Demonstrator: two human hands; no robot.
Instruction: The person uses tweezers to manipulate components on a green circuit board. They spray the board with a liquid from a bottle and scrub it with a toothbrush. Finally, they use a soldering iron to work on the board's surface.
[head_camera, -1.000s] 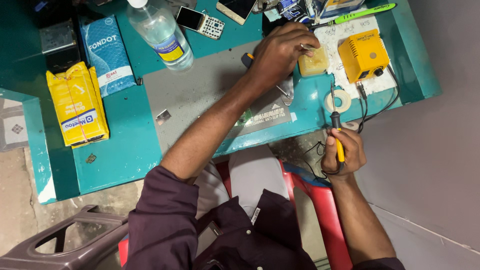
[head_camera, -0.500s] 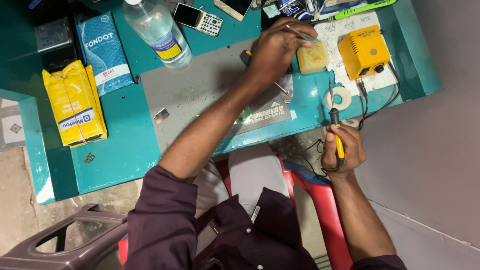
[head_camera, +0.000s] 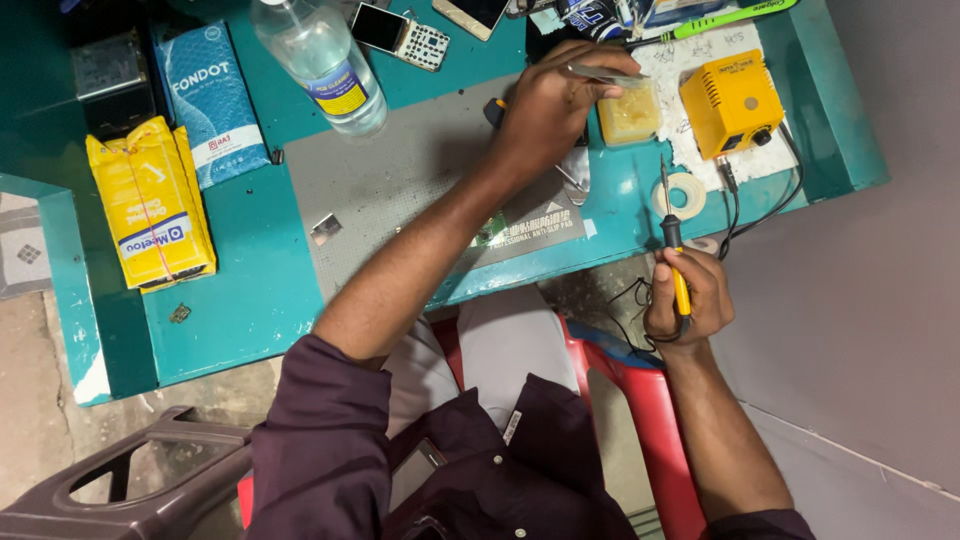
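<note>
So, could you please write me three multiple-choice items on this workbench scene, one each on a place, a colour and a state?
1. Where does the clear plastic bottle lie?
A. on the floor
B. at the far side of the teal table, by the grey mat
C. on the red chair

2. What colour is the small box-shaped station with the knob?
A. yellow
B. white
C. black

3. What does the right hand hold?
A. nothing
B. the bottle
C. a soldering iron

Answers: 1 B, it lies on the tabletop at the mat's far edge; 2 A, its casing is yellow; 3 C, the fingers wrap the yellow handle, tip pointing at the table.
</note>
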